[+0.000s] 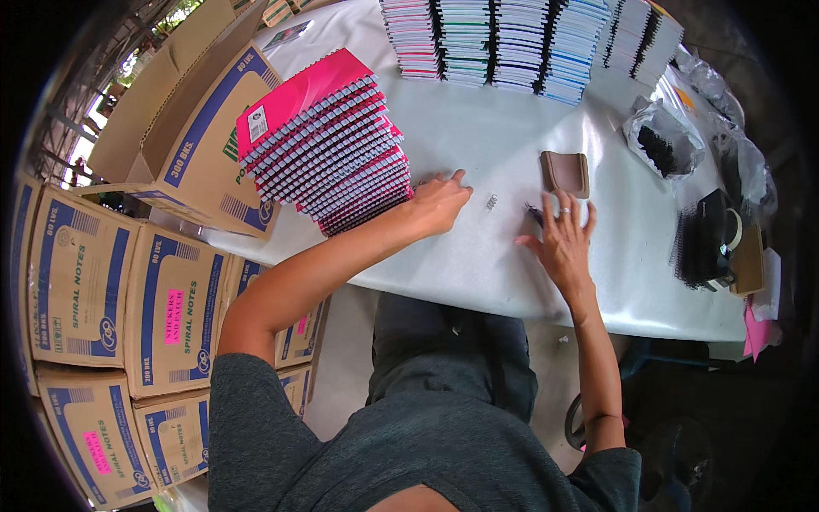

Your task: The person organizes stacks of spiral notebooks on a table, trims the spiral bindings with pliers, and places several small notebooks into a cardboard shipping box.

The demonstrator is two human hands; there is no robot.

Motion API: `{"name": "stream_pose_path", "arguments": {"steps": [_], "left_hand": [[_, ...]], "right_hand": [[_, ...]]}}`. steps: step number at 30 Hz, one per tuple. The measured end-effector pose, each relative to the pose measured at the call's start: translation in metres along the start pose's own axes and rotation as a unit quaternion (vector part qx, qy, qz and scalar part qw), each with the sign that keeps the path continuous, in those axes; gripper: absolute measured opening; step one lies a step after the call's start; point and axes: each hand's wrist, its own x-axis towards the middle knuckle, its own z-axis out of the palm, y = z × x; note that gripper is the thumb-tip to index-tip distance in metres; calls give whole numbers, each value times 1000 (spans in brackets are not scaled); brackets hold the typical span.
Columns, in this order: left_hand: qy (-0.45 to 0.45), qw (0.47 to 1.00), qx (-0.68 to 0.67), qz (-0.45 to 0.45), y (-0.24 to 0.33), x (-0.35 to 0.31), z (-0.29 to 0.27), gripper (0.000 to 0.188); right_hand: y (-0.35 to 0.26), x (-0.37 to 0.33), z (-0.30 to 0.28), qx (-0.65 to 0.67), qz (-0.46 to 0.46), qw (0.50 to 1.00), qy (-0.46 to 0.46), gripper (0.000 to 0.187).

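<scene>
Next to a tall stack of pink spiral notebooks, my left hand rests low over the table, its fingers partly stretched out to the right; I see nothing held in it. A short piece of wire coil lies on the white table between my hands. My right hand, with a ring on one finger, is spread palm down. Near its thumb and index finger is a small dark object, partly hidden, whose kind I cannot make out. Just beyond those fingertips sits a brown curved block.
Rows of stacked spiral notebooks line the table's far side. At right are a plastic bag of black bits and black coils beside a tape roll. An open carton and stacked closed cartons stand at left.
</scene>
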Motion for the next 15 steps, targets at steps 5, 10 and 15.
{"name": "stream_pose_path", "arguments": {"steps": [5, 10, 15], "left_hand": [[81, 993, -85, -23, 24, -30, -43, 67], [230, 931, -280, 45, 29, -96, -73, 61], [317, 884, -342, -13, 30, -164, -63, 54]], "right_hand": [[-29, 41, 41, 309, -68, 945, -82, 109], [-74, 77, 88, 406, -206, 884, -103, 114], [-106, 88, 93, 433, -245, 861, -102, 80]]}}
